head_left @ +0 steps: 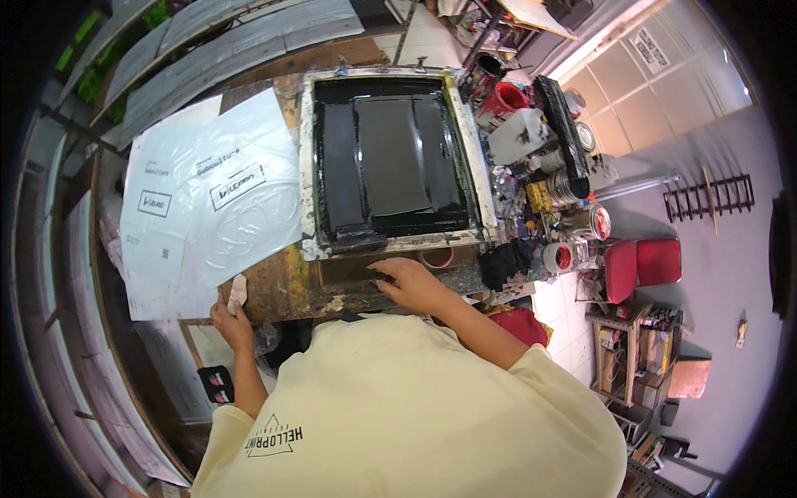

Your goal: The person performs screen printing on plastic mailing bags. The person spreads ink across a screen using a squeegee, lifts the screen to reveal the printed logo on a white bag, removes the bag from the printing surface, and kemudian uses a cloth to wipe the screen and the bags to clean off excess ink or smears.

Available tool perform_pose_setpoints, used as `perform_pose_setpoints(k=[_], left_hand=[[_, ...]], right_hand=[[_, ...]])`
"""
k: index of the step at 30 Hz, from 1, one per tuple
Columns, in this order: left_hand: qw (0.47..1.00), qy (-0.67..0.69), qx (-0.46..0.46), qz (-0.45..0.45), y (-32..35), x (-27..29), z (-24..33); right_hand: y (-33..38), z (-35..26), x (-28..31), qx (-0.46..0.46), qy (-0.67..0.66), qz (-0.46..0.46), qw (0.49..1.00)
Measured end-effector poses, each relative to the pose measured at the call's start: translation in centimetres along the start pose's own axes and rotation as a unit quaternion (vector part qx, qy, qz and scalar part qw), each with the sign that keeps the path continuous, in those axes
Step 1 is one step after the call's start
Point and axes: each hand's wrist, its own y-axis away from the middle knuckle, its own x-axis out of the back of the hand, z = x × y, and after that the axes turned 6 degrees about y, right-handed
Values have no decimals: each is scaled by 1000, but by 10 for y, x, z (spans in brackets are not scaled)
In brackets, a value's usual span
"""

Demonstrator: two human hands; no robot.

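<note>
My left hand (233,325) is at the near left edge of the work table, its fingers closed on a small whitish rag (238,290). Just in front of the screen-printing frame (309,166), my right hand (408,286) rests over a brown strip of the table with its fingers apart and nothing visible in them. Black ink coats the mesh (394,149) inside the frame. A roll of tape (436,258) lies beside my right hand, partly under the frame's near edge. Printed white plastic sheets (199,199) lie left of the frame, close to my left hand.
Ink pots, including a red one (503,100), crowd the table's right side near a black cloth (505,264). Drying racks with white sheets (241,58) stand left and behind. A red chair (618,270) and a wooden shelf (618,353) are further right.
</note>
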Motion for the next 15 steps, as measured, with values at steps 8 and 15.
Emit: perform_pose_setpoints(k=[8,15], left_hand=[[1000,-15,27,-2,15,-32,-1],[987,107,115,-42,8,-20,10]], right_hand=[[30,22,18,-31,11,67,997],[32,8,25,-43,8,67,997]])
